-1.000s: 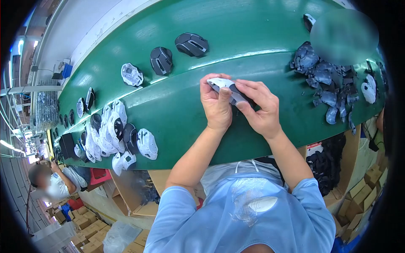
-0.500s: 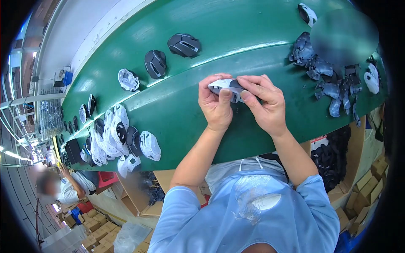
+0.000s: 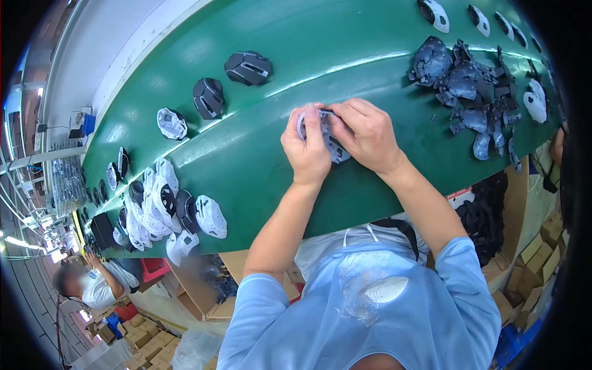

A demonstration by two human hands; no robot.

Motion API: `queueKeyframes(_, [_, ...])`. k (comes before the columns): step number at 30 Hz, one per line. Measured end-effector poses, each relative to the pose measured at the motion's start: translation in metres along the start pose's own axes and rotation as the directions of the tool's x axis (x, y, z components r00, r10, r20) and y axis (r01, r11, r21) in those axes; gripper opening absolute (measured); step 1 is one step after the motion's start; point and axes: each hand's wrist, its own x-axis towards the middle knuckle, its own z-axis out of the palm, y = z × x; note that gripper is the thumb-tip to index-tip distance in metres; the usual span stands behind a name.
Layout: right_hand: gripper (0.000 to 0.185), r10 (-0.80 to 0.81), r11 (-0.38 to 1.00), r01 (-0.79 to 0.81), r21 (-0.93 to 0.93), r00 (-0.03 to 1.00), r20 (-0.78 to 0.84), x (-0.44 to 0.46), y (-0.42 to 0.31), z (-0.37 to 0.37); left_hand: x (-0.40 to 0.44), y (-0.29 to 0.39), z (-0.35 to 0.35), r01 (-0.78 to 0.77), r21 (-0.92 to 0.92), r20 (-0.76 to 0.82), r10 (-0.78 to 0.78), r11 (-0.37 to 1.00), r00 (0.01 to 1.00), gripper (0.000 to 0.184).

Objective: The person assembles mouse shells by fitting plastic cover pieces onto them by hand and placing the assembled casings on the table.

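Observation:
A white and dark mouse shell [image 3: 336, 148] is held up over the green table, its ribbed inner side partly showing. My left hand [image 3: 308, 148] grips its left end, thumb across the top. The fingers of my right hand [image 3: 369, 135] are closed on its upper right edge. Fingers cover much of the shell. To the left lies a pile of white shells [image 3: 148, 209] with a few dark ones among them. A heap of dark glossy pieces [image 3: 465, 80] lies to the right.
Two black shells [image 3: 248, 68] and a white shell [image 3: 171, 123] lie along the green table [image 3: 265, 160]. More white and black shells [image 3: 434, 15] stand at the upper right. Open cartons [image 3: 518, 216] are below the near edge. Another person [image 3: 102, 283] is at the far left.
The shell has been turned so its ribbed inner side shows. Both hands have shifted their grip on it. The view has moved, bringing more shells in at the upper right.

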Motion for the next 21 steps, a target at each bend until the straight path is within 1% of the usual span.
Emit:
queueKeyframes(2, [0.010, 0.024, 1.000, -0.024, -0.014, 0.999, 0.035, -0.005, -0.001, 0.004, 0.001, -0.003, -0.002, 0.045, 0.018, -0.018, -0.044, 0.999, 0.999, 0.028])
queueKeyframes(3, [0.011, 0.029, 0.999, -0.028, -0.029, 0.998, 0.048, -0.005, 0.001, 0.004, 0.003, -0.003, -0.001, 0.037, 0.022, -0.023, -0.036, 0.999, 0.999, 0.027])
queueKeyframes(5, [0.012, 0.051, 0.999, -0.051, 0.012, 0.998, 0.047, -0.009, 0.003, 0.004, 0.002, -0.003, 0.001, 0.028, 0.036, -0.029, -0.027, 0.999, 0.999, 0.027])
queueKeyframes(6, [0.013, 0.046, 0.998, -0.048, 0.029, 0.998, 0.039, -0.005, 0.006, 0.003, 0.006, -0.004, 0.003, 0.007, 0.008, -0.037, -0.006, 1.000, 0.999, 0.027])
queueKeyframes(8, [0.015, 0.088, 0.991, -0.088, 0.101, 0.996, 0.000, -0.002, 0.003, 0.000, 0.010, -0.008, 0.002, -0.023, -0.041, -0.052, 0.021, 0.999, 0.998, 0.025])
queueKeyframes(9, [0.016, 0.111, 0.984, -0.108, 0.140, 0.994, -0.017, -0.002, 0.001, 0.000, 0.011, -0.005, 0.000, -0.023, -0.073, -0.098, 0.016, 0.997, 0.995, 0.025])
queueKeyframes(11, [0.017, 0.103, 0.992, -0.102, 0.080, 0.995, -0.009, -0.008, 0.000, 0.006, 0.015, 0.001, -0.002, -0.021, -0.141, -0.175, -0.004, 0.990, 0.985, 0.025])
queueKeyframes(12, [0.018, 0.110, 0.994, -0.110, 0.029, 0.994, -0.009, -0.013, 0.004, 0.006, 0.013, -0.003, 0.002, -0.070, -0.128, -0.203, 0.043, 0.989, 0.978, 0.025])
queueKeyframes(13, [0.018, 0.099, 0.995, -0.099, 0.020, 0.995, 0.007, -0.014, 0.007, 0.009, 0.011, -0.003, 0.006, -0.093, -0.106, -0.215, 0.069, 0.990, 0.974, 0.025])
queueKeyframes(15, [0.020, 0.046, 0.999, -0.046, -0.004, 0.998, -0.031, -0.013, 0.007, 0.012, 0.012, 0.001, 0.005, -0.134, -0.066, -0.229, 0.116, 0.989, 0.967, 0.025])
queueKeyframes(16, [0.021, 0.009, 1.000, -0.008, 0.004, 0.999, -0.044, -0.011, 0.007, 0.013, 0.012, -0.001, 0.005, -0.130, -0.107, -0.225, 0.104, 0.986, 0.969, 0.025])
queueKeyframes(17, [0.022, 0.005, 1.000, -0.005, -0.009, 0.999, -0.038, -0.013, 0.009, 0.015, 0.012, -0.003, 0.002, -0.124, -0.142, -0.218, 0.091, 0.982, 0.972, 0.025])
queueKeyframes(19, [0.025, -0.015, 1.000, 0.017, 0.011, 0.991, -0.131, -0.011, 0.010, 0.012, 0.014, -0.002, 0.008, -0.179, -0.045, -0.244, 0.163, 0.983, 0.956, 0.024])
queueKeyframes(20, [0.026, -0.030, 1.000, 0.030, -0.003, 0.974, -0.225, -0.007, 0.011, 0.006, 0.010, 0.003, 0.012, -0.107, -0.117, -0.182, 0.085, 0.987, 0.980, 0.034])
queueKeyframes(21, [0.028, -0.046, 0.999, 0.043, -0.017, 0.948, -0.315, -0.003, 0.012, 0.000, 0.006, 0.009, 0.017, 0.018, -0.265, -0.130, -0.055, 0.964, 0.990, 0.039])
